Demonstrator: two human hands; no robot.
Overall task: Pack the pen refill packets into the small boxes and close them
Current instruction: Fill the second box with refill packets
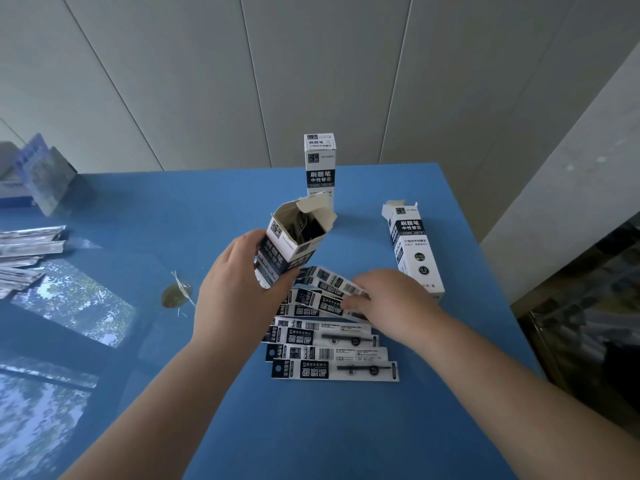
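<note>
My left hand grips a small black-and-white box, held tilted above the table with its top flaps open; dark packets show inside. Below it several pen refill packets lie fanned out on the blue table. My right hand rests on the upper packets, its fingers curled over one of them. A closed box stands upright at the back. Another box lies on its side to the right with its top flap open.
A stack of silvery wrapped packets lies at the left edge, with a blue carton behind it. A scrap of clear tape lies on the table. The table's right edge drops off beside a grey wall.
</note>
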